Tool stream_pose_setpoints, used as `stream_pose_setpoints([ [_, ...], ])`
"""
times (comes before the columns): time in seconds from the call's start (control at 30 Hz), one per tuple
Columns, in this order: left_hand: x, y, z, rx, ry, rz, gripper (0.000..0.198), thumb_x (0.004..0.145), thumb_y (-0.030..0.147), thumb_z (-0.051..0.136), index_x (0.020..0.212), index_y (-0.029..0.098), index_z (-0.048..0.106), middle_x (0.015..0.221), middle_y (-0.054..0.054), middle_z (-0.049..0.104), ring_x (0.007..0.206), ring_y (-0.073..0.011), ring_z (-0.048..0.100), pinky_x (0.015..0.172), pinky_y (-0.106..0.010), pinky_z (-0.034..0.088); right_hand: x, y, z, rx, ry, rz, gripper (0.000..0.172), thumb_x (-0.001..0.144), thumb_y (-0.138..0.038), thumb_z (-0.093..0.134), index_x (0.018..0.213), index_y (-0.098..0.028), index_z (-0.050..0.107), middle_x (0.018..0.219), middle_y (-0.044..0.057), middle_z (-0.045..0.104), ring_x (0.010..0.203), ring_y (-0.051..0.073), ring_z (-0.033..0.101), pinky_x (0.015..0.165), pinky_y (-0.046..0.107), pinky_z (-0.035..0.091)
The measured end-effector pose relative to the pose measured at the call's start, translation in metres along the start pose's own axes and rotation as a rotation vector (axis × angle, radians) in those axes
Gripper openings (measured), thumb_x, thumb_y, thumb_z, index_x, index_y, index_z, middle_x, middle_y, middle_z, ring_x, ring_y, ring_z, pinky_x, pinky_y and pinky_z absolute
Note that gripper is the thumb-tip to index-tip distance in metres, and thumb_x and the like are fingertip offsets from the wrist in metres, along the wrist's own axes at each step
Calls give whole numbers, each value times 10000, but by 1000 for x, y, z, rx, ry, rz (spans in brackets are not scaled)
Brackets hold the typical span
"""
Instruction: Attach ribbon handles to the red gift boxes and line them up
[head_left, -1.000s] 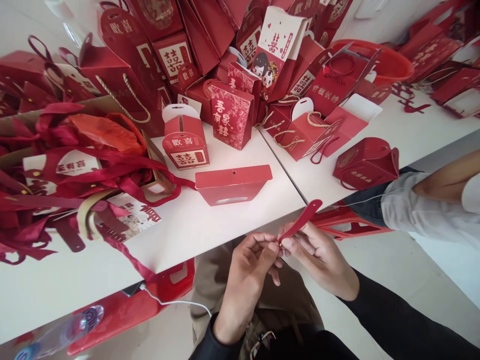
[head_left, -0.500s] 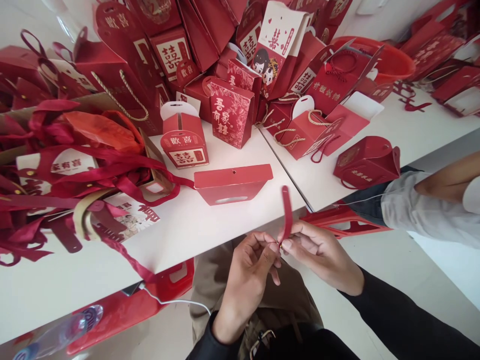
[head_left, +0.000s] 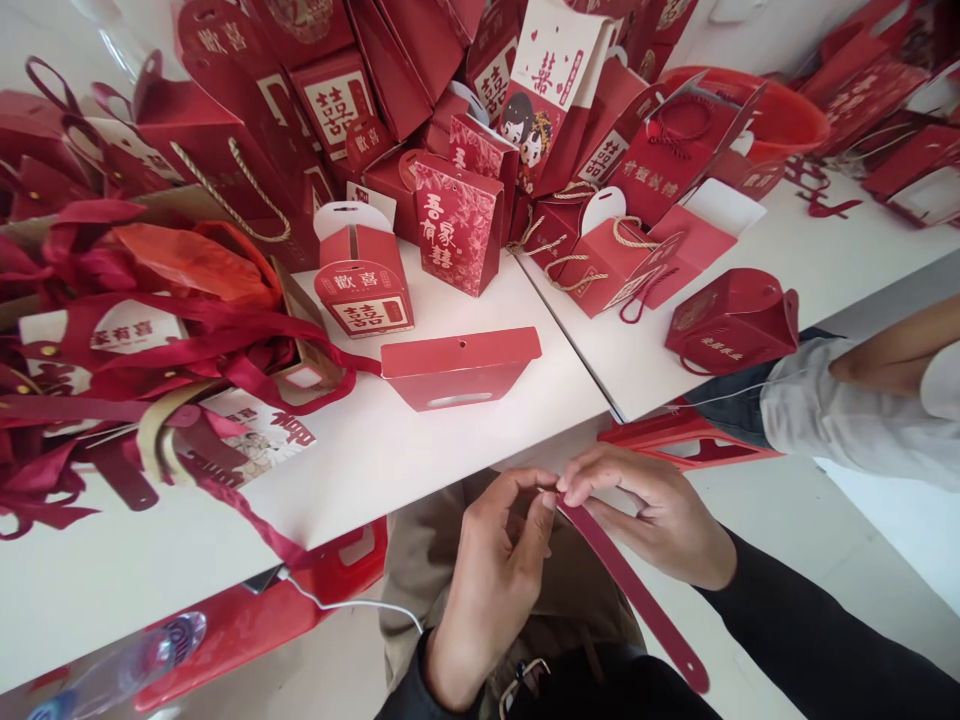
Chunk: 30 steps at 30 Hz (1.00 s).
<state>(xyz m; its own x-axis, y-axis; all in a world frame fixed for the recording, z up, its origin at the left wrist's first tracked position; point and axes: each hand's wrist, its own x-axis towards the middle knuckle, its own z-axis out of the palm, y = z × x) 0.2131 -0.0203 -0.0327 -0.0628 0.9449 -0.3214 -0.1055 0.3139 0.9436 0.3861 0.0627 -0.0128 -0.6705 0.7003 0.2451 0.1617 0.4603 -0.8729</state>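
Observation:
Over my lap, a dark red strap (head_left: 637,590) with a rounded, holed free end slants down to the right. Its upper end is pinched between the fingertips of my left hand (head_left: 504,560) and my right hand (head_left: 645,505). Both hands are closed there, and the fingers hide most of that end; any small part between them is too small to name. On the white table (head_left: 352,460) just beyond, a red box (head_left: 461,372) lies with a small hole in its top edge and a slot in its side.
Several red gift boxes (head_left: 364,285) are piled at the back. At left, a carton (head_left: 300,290) overflows with red ribbons (head_left: 255,375). A red basin (head_left: 787,110) stands behind. Another person's arm (head_left: 900,345) is at right. A plastic bottle (head_left: 127,665) and white cable (head_left: 352,605) are lower left.
The strap has swung from standing upright above my fingers to hanging down to the right. My right hand has turned over it, fingertips still against those of my left.

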Motion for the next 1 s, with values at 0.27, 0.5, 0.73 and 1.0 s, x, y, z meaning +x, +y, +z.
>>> stream_pose_setpoints([
  [0.27, 2, 14, -8, -139, -26, -16, 220, 909, 385, 670, 930, 167, 679, 824, -16, 649, 535, -76, 579, 508, -196, 542, 2, -2, -3, -27, -31, -59, 159, 1042, -111, 623, 1037, -253, 694, 994, 26, 727, 904, 171, 714, 815, 262, 581],
  [0.5, 1, 6, -5, -43, -9, -30, 231, 967, 408, 598, 936, 181, 631, 768, 6, 599, 531, -74, 524, 509, -184, 492, 2, -2, 4, 42, -43, -20, 142, 1060, -140, 600, 1032, -254, 680, 975, 20, 693, 874, 158, 690, 803, 252, 561],
  [0.73, -3, 10, -8, -59, -64, -18, 266, 985, 438, 582, 960, 178, 636, 778, -1, 583, 578, -81, 512, 528, -173, 492, 4, -4, 0, 60, -47, -15, 126, 1088, -219, 589, 1014, -241, 688, 1007, 58, 696, 902, 185, 700, 781, 280, 573],
  [1.0, -4, 14, -12, -99, -87, -53, 292, 944, 459, 648, 967, 169, 657, 865, -12, 619, 570, -52, 514, 528, -163, 494, 6, -1, -4, 109, -80, -78, 115, 1084, -153, 592, 1052, -206, 689, 992, 47, 715, 933, 146, 687, 825, 229, 546],
])
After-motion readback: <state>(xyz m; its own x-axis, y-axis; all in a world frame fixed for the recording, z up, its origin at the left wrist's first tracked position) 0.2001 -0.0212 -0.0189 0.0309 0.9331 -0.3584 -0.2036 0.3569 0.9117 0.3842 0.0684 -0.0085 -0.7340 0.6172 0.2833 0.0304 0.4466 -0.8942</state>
